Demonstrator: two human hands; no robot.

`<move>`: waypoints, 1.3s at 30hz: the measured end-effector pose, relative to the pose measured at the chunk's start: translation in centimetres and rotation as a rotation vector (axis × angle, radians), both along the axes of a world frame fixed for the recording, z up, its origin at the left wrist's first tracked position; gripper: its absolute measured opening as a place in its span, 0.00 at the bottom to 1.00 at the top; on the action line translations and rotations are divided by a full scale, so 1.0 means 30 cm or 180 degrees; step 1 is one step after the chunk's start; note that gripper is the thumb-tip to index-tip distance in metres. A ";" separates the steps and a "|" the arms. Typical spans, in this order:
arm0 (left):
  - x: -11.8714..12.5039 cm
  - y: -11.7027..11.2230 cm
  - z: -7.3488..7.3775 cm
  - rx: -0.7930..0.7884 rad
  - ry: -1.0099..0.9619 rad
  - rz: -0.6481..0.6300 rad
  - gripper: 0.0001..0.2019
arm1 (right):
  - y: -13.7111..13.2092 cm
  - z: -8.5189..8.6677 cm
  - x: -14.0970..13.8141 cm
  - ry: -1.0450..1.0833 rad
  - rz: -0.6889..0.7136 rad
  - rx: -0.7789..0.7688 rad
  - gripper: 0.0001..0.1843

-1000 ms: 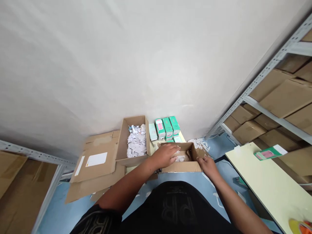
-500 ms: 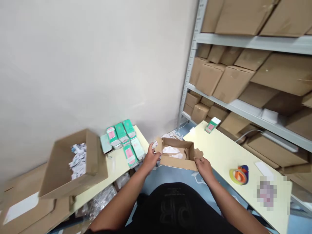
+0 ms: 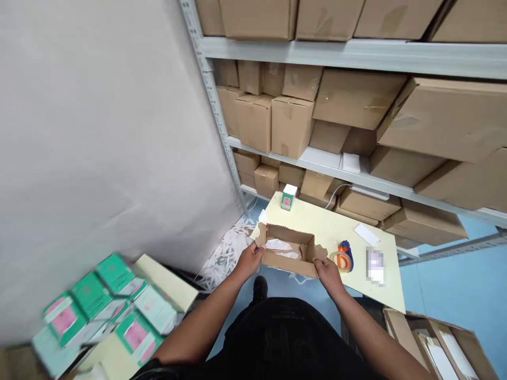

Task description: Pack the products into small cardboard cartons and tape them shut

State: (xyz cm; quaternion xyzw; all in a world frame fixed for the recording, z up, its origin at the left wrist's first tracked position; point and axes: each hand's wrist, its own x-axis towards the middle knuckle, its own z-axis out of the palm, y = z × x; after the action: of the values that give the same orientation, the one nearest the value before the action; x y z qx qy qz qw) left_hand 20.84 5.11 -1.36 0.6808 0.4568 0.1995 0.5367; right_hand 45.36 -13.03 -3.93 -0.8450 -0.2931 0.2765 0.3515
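Observation:
Between my hands is a small open cardboard box point(image 3: 291, 264), its flaps spread and white paper pieces point(image 3: 278, 244) lying inside. My left hand point(image 3: 252, 258) grips the box at its left end, thumb near the rim. At the right end, my right hand point(image 3: 328, 273) pinches the flap and corner. The box is level, close to the near edge of the pale yellow table point(image 3: 317, 221). A green and white carton point(image 3: 289, 197) stands on that table beyond the box. To the right of my right hand lie tape rolls point(image 3: 341, 260), orange and yellowish.
Several green cartons point(image 3: 91, 295) sit on another table at lower left. Shelving point(image 3: 301, 50) full of cardboard boxes rises behind the table. Shredded paper point(image 3: 229, 245) covers the floor by the wall. An open box with white contents point(image 3: 439, 343) is at lower right.
My view has swung right, and both hands have carried the cardboard box from between the two tables to the right-hand table's edge. My grip on it looks the same.

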 end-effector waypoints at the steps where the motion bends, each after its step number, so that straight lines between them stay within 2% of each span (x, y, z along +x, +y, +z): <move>1: 0.038 0.043 -0.023 0.0016 0.0083 -0.0093 0.20 | 0.015 -0.020 0.022 -0.0010 -0.0084 -0.0041 0.23; 6: 0.195 0.244 -0.147 -0.0023 0.0231 -0.0636 0.15 | 0.107 -0.117 0.121 0.0218 -0.0349 -0.0228 0.20; 10: 0.271 0.390 -0.210 -0.0778 0.0182 -0.1169 0.15 | 0.179 -0.170 0.176 0.0378 -0.0700 -0.0270 0.18; 12: 0.301 0.474 -0.203 -0.0848 0.0402 -0.1419 0.12 | 0.207 -0.191 0.200 0.0361 -0.0856 -0.0325 0.18; 13: 0.318 0.519 -0.188 -0.0673 0.0532 -0.1457 0.10 | 0.219 -0.202 0.212 0.0362 -0.0922 -0.0346 0.18; 15: 0.366 0.608 -0.138 -0.0034 0.0704 -0.1366 0.08 | 0.238 -0.227 0.237 0.0378 -0.1026 -0.0372 0.18; 18: 0.484 0.710 -0.045 0.0948 0.0878 -0.1194 0.12 | 0.258 -0.266 0.272 0.0421 -0.1127 -0.0387 0.18; 20: 0.591 0.743 0.002 0.1445 0.1090 -0.1266 0.16 | 0.269 -0.284 0.293 0.0454 -0.1156 -0.0368 0.19; 22: 0.711 0.754 0.023 0.1773 0.1309 -0.1316 0.23 | 0.276 -0.287 0.310 0.0497 -0.1142 -0.0313 0.21; 24: 0.826 0.752 0.017 0.1888 0.1564 -0.1302 0.30 | 0.276 -0.270 0.322 0.0568 -0.1042 -0.0176 0.25; 28: 0.987 0.743 -0.036 0.1582 0.2256 -0.1286 0.37 | 0.237 -0.197 0.338 0.0800 -0.0627 0.0313 0.31; 31: 1.032 0.744 -0.073 0.1567 0.2491 -0.1186 0.35 | 0.173 -0.152 0.344 0.0831 -0.0693 0.0308 0.36; 35: 1.028 0.779 -0.094 0.1658 0.2329 -0.0930 0.26 | 0.082 -0.135 0.353 0.0803 -0.0772 0.0436 0.36; 39: 0.975 0.866 -0.080 0.1355 0.1835 -0.0285 0.22 | 0.033 -0.119 0.373 0.0851 -0.1047 0.0530 0.32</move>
State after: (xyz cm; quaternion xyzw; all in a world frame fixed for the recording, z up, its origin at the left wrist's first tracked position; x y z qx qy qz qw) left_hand 50.09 31.09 -3.76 0.8249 0.5074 0.0663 0.2401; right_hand 56.55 -12.03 -7.49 -0.8053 -0.1240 0.2998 0.4961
